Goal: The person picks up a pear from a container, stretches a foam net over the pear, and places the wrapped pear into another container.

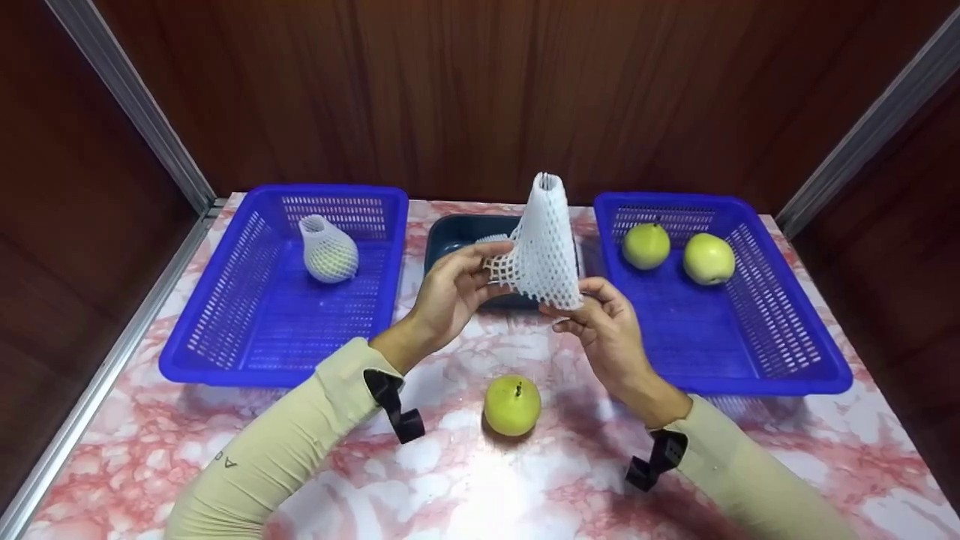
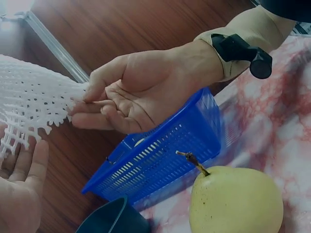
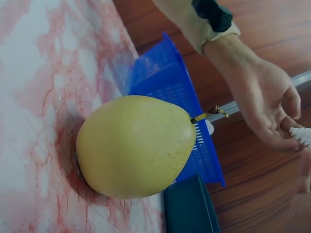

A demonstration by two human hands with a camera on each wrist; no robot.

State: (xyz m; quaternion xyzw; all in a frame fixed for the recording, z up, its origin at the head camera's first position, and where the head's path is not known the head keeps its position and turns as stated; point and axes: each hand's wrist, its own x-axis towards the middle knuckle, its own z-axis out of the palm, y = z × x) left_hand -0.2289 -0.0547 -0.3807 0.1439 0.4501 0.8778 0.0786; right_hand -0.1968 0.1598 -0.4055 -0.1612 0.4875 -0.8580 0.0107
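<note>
A white foam fruit net (image 1: pixel 544 251) stands upright between both hands, its narrow end up and its wide mouth down. The left hand (image 1: pixel 454 292) holds the mouth's left edge, pulling the mesh outward. On the other side, the right hand (image 1: pixel 607 337) pinches the lower right edge between thumb and fingers, as the left wrist view also shows with the right hand (image 2: pixel 141 92). Below the hands a yellow-green pear (image 1: pixel 512 406) rests on the table, stem up. The right wrist view shows that pear (image 3: pixel 136 145) large, with the left hand (image 3: pixel 257 97) behind it.
At left, a blue basket (image 1: pixel 281 379) contains a pear in a foam net (image 1: pixel 330 251). The right blue basket (image 1: pixel 750 386) has two bare pears (image 1: pixel 646 246). Behind the hands is a dark green tray (image 1: pixel 457 223) with white foam inside. Wooden panels (image 1: pixel 450 97) enclose the marbled table.
</note>
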